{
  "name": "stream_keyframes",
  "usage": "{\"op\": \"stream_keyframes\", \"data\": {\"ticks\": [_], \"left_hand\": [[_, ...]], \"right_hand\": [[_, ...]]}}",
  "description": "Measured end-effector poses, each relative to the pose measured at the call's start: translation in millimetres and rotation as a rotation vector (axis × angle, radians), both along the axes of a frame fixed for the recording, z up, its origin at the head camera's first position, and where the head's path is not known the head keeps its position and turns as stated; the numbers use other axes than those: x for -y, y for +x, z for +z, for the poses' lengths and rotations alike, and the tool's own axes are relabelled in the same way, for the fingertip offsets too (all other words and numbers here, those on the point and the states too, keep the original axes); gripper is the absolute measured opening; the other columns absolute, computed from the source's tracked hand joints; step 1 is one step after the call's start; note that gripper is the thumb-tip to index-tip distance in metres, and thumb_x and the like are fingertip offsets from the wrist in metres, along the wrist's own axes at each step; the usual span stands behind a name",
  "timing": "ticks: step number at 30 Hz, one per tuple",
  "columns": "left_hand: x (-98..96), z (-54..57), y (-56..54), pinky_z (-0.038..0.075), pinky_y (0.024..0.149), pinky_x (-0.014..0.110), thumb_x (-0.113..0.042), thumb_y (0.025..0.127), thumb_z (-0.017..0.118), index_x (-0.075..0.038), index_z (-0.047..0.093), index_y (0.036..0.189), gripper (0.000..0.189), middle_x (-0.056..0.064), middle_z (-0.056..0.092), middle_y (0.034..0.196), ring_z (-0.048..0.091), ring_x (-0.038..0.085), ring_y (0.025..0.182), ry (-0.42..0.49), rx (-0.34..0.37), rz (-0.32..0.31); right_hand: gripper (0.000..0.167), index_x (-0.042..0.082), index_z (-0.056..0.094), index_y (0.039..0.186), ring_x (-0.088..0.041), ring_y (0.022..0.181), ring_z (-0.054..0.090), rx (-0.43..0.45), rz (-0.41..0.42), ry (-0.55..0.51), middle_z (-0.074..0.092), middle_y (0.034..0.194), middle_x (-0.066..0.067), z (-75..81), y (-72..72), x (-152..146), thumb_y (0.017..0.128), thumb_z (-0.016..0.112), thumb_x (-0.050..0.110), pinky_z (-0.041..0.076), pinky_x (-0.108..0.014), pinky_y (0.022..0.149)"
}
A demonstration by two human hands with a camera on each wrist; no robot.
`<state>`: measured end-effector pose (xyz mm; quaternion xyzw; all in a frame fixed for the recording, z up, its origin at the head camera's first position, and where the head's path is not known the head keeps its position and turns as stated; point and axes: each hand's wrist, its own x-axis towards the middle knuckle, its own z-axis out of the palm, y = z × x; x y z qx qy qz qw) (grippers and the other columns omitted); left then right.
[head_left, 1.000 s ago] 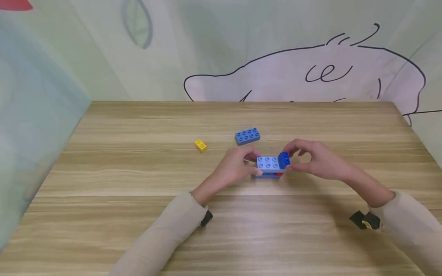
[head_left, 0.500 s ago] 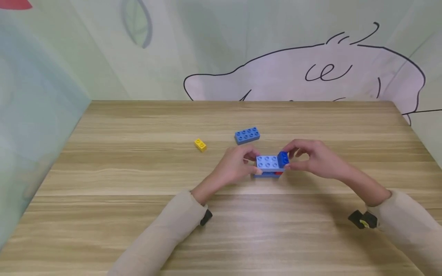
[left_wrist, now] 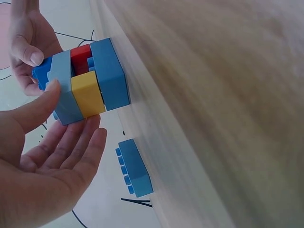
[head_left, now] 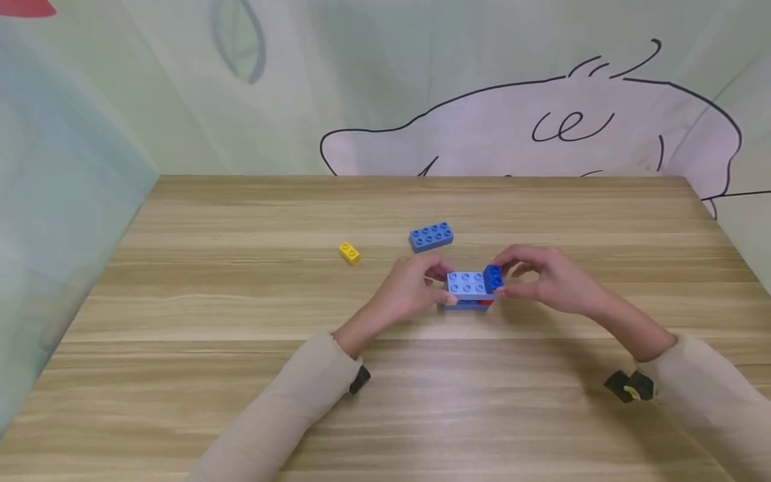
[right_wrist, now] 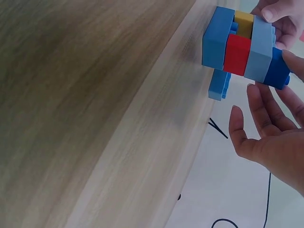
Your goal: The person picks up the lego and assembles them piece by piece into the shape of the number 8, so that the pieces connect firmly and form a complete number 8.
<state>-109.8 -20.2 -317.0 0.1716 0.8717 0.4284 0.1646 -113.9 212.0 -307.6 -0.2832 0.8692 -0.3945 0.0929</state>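
Observation:
A small stack of toy building bricks stands on the table between my hands. Its top layer is a light blue brick (head_left: 466, 282), with a small dark blue brick (head_left: 493, 278) on its right end. Under that, a yellow brick (left_wrist: 88, 94) and a red brick (right_wrist: 236, 54) sit apart on a blue bottom brick (left_wrist: 111, 73). My left hand (head_left: 409, 289) grips the left end of the light blue brick between thumb and fingers. From the right, my right hand (head_left: 551, 280) pinches the dark blue brick. Part of the stack's left end is hidden by my left hand in the head view.
Behind the stack lies a loose blue brick (head_left: 431, 237), studs up. Further left is a small loose yellow brick (head_left: 349, 253). The wooden table (head_left: 241, 281) meets a printed wall panel (head_left: 385, 80) along its back edge.
My right wrist and sleeve have shifted slightly left. Both hands keep their hold, and the stack and loose bricks stay in place.

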Motion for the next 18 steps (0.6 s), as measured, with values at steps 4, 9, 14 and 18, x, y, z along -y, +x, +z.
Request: {"op": "stream_keyframes", "data": {"ticks": [4,9,14,18], "left_hand": [[0.8,-1.0,-0.5,0.049,0.079,0.022,-0.011,0.076,0.074,-0.006,0.061,0.107,0.033,0.006,0.063,0.103,0.059,0.018,0.096,0.003,-0.006,-0.003],[1.7,-1.4,-0.8,0.049,0.080,0.022,-0.012,0.076,0.074,-0.007,0.061,0.107,0.034,0.006,0.063,0.103,0.059,0.017,0.096,0.009,-0.003,-0.002],[4.8,-2.0,-2.4,0.049,0.082,0.024,-0.016,0.077,0.074,-0.008,0.060,0.110,0.036,0.004,0.062,0.106,0.058,0.016,0.098,-0.010,-0.007,-0.038],[12.7,-2.7,-6.3,0.047,0.085,0.026,-0.024,0.078,0.074,-0.009,0.058,0.115,0.043,0.003,0.061,0.110,0.056,0.016,0.102,-0.028,-0.026,-0.048]], "right_hand": [[0.030,-0.001,0.062,0.104,-0.025,0.088,0.058,0.027,-0.003,-0.026,0.063,0.103,-0.010,-1.9,-1.4,0,0.076,0.072,0.003,0.051,-0.040,0.080],[0.030,-0.002,0.062,0.104,-0.024,0.087,0.058,0.038,-0.006,-0.038,0.063,0.102,-0.010,-2.7,-1.5,0,0.076,0.072,0.002,0.051,-0.039,0.079],[0.030,-0.002,0.062,0.104,-0.024,0.086,0.058,0.031,-0.004,-0.029,0.063,0.102,-0.011,-2.9,-1.8,-1,0.076,0.072,0.002,0.051,-0.039,0.079],[0.030,-0.002,0.062,0.104,-0.025,0.086,0.058,0.036,-0.007,-0.026,0.063,0.102,-0.011,-2.9,-1.9,-1,0.076,0.072,0.002,0.051,-0.039,0.079]]}}
